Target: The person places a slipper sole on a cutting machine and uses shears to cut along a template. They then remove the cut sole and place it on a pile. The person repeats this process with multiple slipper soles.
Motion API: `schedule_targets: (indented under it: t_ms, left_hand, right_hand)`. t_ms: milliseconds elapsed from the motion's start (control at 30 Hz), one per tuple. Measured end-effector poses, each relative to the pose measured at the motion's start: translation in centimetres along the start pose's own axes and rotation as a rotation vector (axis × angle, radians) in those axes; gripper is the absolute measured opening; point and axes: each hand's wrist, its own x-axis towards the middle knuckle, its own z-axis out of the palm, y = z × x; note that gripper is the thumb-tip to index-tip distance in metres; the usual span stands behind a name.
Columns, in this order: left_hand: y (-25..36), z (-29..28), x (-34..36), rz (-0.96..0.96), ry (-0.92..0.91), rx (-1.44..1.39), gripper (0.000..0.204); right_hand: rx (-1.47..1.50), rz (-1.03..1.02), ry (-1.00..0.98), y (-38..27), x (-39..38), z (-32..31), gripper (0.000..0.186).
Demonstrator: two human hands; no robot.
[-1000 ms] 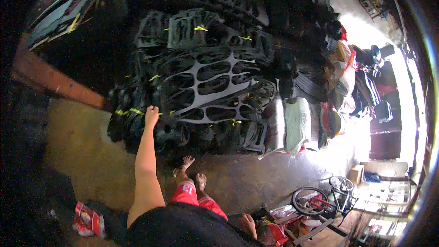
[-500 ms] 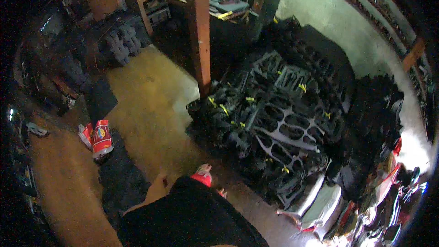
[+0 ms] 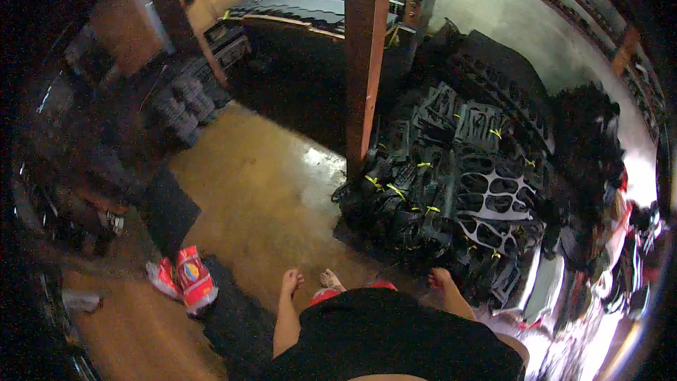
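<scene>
Both arms hang at my sides above the floor. My left hand (image 3: 293, 280) has its fingers loosely curled, with nothing visible in it. My right hand (image 3: 440, 278) is also curled, with nothing visible in it, nearest to a large pile of black cut-out sheets (image 3: 497, 197), many bundled with yellow ties. My bare toes (image 3: 330, 279) show beside my left hand. At the lower left, a red plastic package (image 3: 196, 282) lies beside a long black mat (image 3: 233, 328).
A brown post (image 3: 363, 63) rises beside the pile, before a bench (image 3: 282, 10) with grey sheets. Dark stacked items (image 3: 183, 106) line the left side. The yellowish floor (image 3: 247, 176) runs between them. Wrapped bundles (image 3: 546, 282) stand at the right, near a bright opening.
My view has swung left from the pile toward the post and bench. My left arm, earlier stretched out to the pile, now hangs down by my body.
</scene>
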Motion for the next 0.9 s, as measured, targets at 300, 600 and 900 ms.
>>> schedule_targets:
  t_ms: [300,600,900]
  left_hand:
    - [17.0,-18.8,3.0,-0.085,-0.003,-0.027,0.038]
    - [38.3,-23.9,12.9,0.219,-0.592,0.573,0.021]
    - [63.1,-27.9,28.3,0.159,-0.413,0.406,0.023]
  right_hand:
    - [0.112,-0.344,-0.336,-29.4,12.8,28.1,0.041]
    - [-0.570,-0.256,-0.540,-59.1,23.3,38.1,0.043]
    - [-0.694,-0.579,-0.519,-94.8,36.6,45.1,0.044]
